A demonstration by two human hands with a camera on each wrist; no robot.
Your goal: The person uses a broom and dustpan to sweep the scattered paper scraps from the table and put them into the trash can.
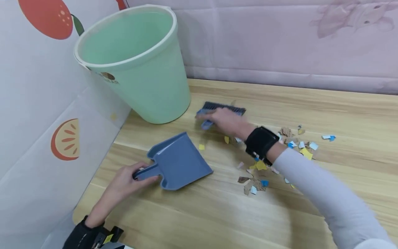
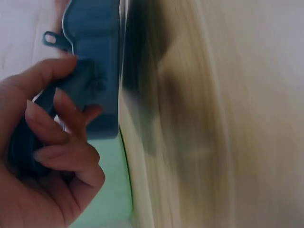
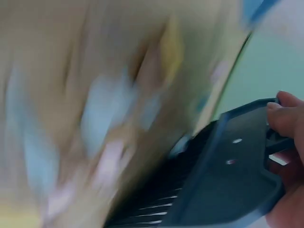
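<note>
Down at the near edge, the left hand [image 1: 124,180] grips the handle of the blue dustpan [image 1: 180,162], which lies flat on the bench [image 1: 217,214]. Beyond it the right hand [image 1: 228,121], smeared by motion, clasps a small blue brush [image 1: 222,110] whose handle it mostly hides. Paper scraps [image 1: 264,166] lie scattered beside the wrist, partly covered by the sleeve. Behind stands a green bin [image 1: 136,65].

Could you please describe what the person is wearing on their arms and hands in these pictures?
Both hands are bare. The right hand comes out of a long pale grey sleeve, with a wide black strap-like band round the wrist. The left hand has a black wrist mount with a small yellow mark; no sleeve shows there.
</note>
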